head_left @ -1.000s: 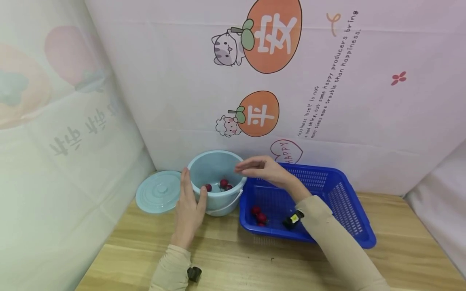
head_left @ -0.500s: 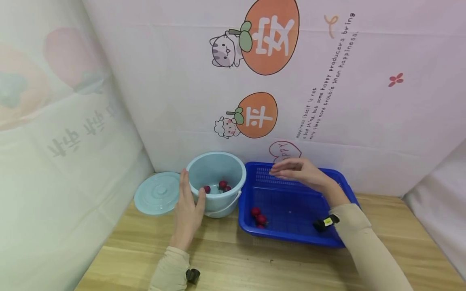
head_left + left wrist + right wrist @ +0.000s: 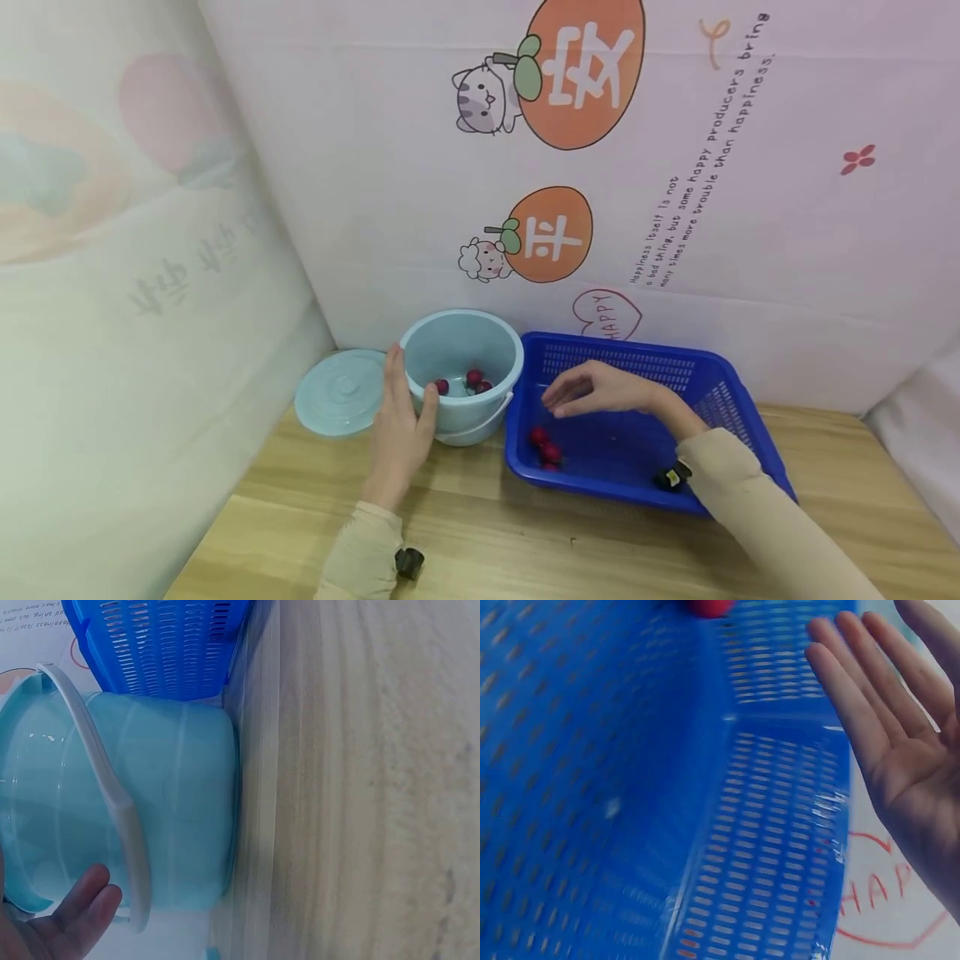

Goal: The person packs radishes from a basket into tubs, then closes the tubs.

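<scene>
My left hand (image 3: 401, 429) rests against the left side of a light blue bucket (image 3: 480, 417), fingers straight and thumb at the near rim. In the left wrist view, fingertips (image 3: 94, 900) lie near the bucket's handle (image 3: 112, 787). Several small dark red round fruits (image 3: 475, 377) lie at the bucket's bottom. My right hand (image 3: 603, 390) is over the blue basket (image 3: 645, 493), fingers relaxed and slightly bent, holding nothing. In the right wrist view, its palm (image 3: 919, 776) shows bare. More red fruits (image 3: 551, 452) lie in the basket's near left corner, below the fingertips.
A round light blue lid (image 3: 337, 400) lies left of the bucket, partly behind the left hand. The basket stands beside the bucket on its right. A printed cloth (image 3: 420, 208) hangs close behind both, above the wooden table (image 3: 510, 533).
My right hand has gone from the bucket's rim rightward over the basket, then lower and back toward the fruits there. The left hand stays on the bucket. The head view has shifted slightly.
</scene>
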Motion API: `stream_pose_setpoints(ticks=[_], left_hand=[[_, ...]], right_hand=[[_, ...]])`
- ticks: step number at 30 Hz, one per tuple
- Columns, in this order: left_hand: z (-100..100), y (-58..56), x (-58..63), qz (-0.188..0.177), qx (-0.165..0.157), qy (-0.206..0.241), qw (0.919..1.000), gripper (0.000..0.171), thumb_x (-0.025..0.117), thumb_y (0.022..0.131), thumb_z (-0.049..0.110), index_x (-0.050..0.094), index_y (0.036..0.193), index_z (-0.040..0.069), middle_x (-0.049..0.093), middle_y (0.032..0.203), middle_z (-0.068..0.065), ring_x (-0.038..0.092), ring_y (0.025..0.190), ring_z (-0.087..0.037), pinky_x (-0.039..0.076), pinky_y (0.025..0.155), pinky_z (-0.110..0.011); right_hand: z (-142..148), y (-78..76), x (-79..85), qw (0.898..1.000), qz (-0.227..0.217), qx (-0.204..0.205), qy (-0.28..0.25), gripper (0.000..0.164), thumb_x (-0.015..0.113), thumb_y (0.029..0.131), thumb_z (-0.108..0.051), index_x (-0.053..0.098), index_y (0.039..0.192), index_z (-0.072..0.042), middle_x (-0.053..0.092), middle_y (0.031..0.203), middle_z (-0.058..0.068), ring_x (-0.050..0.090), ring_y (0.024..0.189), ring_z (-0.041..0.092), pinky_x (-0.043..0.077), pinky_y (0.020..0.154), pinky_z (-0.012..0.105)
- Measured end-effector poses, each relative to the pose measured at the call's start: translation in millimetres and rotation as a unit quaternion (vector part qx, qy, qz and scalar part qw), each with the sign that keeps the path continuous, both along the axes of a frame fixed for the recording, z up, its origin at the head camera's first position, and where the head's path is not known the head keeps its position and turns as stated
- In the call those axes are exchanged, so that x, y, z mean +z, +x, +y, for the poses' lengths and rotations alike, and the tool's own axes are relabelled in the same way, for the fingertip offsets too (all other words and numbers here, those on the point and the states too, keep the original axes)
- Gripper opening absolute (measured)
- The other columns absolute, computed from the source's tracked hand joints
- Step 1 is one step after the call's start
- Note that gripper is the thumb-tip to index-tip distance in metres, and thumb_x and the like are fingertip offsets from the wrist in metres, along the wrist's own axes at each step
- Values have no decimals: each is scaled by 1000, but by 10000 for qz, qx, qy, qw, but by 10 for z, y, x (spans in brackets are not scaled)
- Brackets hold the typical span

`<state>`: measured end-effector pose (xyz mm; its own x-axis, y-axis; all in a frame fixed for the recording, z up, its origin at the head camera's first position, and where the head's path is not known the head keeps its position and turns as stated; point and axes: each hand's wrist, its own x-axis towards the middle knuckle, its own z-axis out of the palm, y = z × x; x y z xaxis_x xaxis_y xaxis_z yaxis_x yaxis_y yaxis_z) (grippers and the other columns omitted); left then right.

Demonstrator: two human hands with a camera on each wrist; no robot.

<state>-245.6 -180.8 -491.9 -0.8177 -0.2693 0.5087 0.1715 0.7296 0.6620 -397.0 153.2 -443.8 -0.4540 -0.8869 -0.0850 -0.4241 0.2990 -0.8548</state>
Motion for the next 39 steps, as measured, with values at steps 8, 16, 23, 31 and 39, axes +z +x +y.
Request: stream_pose_setpoints(ticks=[8, 16, 23, 31, 39], left_hand=[[4, -45, -34, 119, -62, 77, 9999, 77, 46, 110, 48, 16, 171, 14, 16, 177, 0, 61, 126, -48, 55, 93, -64], [29, -40, -73, 88, -113, 47, 9999, 77, 47, 109, 48, 16, 170, 13, 17, 177, -4, 57, 133, -47, 53, 97, -64], [5, -53, -56, 242, -96, 85, 9996, 77, 46, 109, 48, 17, 170, 12, 19, 176, -6, 66, 113, -48, 58, 87, -62], [-11, -81, -11, 339, -39, 23, 9994, 75, 47, 109, 45, 20, 169, 8, 18, 176, -4, 62, 124, -49, 57, 89, -64], [-10, -76, -33, 252, -76, 70, 9996, 76, 48, 109, 46, 18, 170, 11, 18, 176, -4, 60, 128, -48, 56, 91, -64]], right_hand=[[-147, 28, -170, 9945, 239, 673, 767, 36, 79, 97, -16, 73, 127, 1, 75, 121, 14, 73, 111, 27, 59, 91, 30], [-204, 54, -313, 9898, 748, 787, 919, 36, 82, 94, -20, 74, 124, -2, 71, 120, 11, 73, 102, 22, 60, 85, 33], [-269, 11, -311, 9877, 918, 752, 1016, 31, 80, 96, -19, 74, 123, -5, 72, 120, 10, 74, 100, 19, 59, 86, 28], [-324, -34, -266, 9885, 855, 810, 946, 26, 76, 99, -16, 73, 122, -5, 74, 119, 10, 71, 107, 28, 57, 92, 36], [-328, -67, -349, 9894, 745, 782, 970, 20, 76, 99, -18, 71, 115, -8, 71, 114, 4, 65, 109, 25, 54, 93, 39]])
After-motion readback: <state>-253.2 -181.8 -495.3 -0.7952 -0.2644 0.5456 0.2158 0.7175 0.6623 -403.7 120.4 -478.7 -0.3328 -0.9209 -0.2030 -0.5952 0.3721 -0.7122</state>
